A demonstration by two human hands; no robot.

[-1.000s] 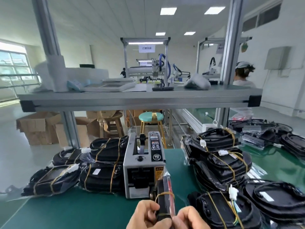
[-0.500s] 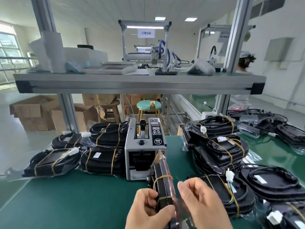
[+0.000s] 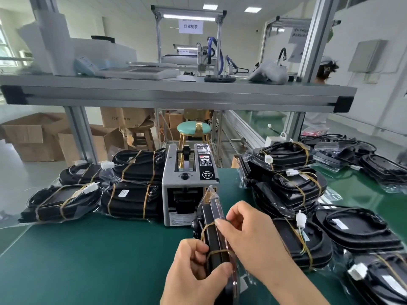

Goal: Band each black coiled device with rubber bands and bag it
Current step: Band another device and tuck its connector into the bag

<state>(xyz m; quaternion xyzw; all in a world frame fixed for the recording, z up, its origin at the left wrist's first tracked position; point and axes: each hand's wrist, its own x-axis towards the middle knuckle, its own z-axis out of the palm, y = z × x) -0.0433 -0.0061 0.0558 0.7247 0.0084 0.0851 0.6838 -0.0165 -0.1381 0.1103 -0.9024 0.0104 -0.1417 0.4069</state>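
Device: black coiled device (image 3: 214,245) stands on edge over the green table (image 3: 88,260), inside a clear bag.
Left hand (image 3: 193,269): fingers curled round its lower edge.
Right hand (image 3: 248,234): pinches the upper rubber band (image 3: 208,226).
Handling: likely rigid, film slippery; hold the edges.
Behind: tape dispenser (image 3: 187,183).

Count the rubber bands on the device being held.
2 on the device: upper band beside the right hand, lower band beside the left hand. Others may be hidden.

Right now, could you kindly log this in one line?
left hand: grips device on edge | right hand: pinches upper rubber band | lower band: on
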